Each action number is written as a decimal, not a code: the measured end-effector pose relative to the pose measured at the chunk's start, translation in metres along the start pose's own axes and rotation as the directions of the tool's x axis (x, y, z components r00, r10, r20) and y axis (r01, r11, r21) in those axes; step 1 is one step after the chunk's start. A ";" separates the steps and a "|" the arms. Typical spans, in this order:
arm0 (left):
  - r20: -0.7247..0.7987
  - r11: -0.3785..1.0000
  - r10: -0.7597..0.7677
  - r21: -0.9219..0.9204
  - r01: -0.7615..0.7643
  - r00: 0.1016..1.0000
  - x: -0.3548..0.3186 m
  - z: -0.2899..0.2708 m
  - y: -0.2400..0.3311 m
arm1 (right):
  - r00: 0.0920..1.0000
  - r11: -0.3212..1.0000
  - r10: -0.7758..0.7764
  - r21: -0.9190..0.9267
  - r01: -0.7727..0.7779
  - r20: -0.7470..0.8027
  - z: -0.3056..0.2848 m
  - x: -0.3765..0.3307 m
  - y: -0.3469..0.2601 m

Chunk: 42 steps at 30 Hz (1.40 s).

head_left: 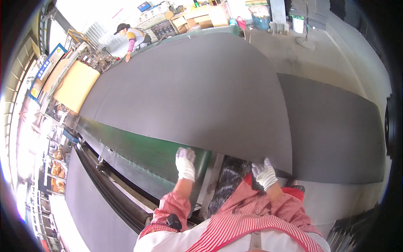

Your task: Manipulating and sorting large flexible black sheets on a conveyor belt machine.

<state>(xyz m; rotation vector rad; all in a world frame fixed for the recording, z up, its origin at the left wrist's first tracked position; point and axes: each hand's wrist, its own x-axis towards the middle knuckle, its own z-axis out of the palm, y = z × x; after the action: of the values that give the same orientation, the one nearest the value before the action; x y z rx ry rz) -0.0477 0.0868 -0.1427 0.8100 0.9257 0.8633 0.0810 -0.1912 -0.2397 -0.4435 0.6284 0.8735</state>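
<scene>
A broad dark grey sheet (189, 88) lies over a green conveyor belt (138, 145), its near edge running slantwise in front of me. My left hand (185, 163), in a white knitted glove, is over the belt right at that edge. Its fingers are bent and close together; whether they have hold of the edge is hidden. Farther right, my right hand (264, 174), gloved alike, is at the sheet's near right corner. Thumb and fingers are on the edge there and appear to grip it.
Another dark grey sheet (331, 130) lies on the right, low by the floor. Beyond the big sheet a person (135, 38) in a black hat reaches toward its far edge. A yellowish panel (77, 86) stands at the left. Dark rails (109, 185) run beside the belt.
</scene>
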 end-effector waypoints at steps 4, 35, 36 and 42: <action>0.411 0.683 0.112 0.630 -0.370 0.905 -0.081 -0.052 -0.083 | 0.923 0.899 0.318 -0.377 -0.221 0.217 0.012 -0.012 0.025; 0.678 -0.085 -0.226 0.702 -0.707 0.700 -0.160 -0.102 -0.104 | 0.623 0.955 0.104 0.252 0.155 -0.775 -0.332 0.111 -0.043; 0.682 -0.079 -0.218 0.701 -0.709 0.698 -0.163 -0.098 -0.101 | 0.548 0.983 0.082 0.159 0.093 -0.832 -0.318 0.097 -0.050; 0.759 0.185 -0.266 0.645 -0.742 0.594 -0.171 0.000 -0.135 | 0.778 0.894 -0.385 0.009 0.448 -0.496 -0.216 0.005 -0.121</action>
<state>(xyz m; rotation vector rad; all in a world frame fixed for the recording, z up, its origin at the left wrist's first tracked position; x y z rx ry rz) -0.0698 -0.1212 -0.2046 2.3932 0.3757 -0.0516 0.1120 -0.3861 -0.3894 -0.6661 0.9952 0.2817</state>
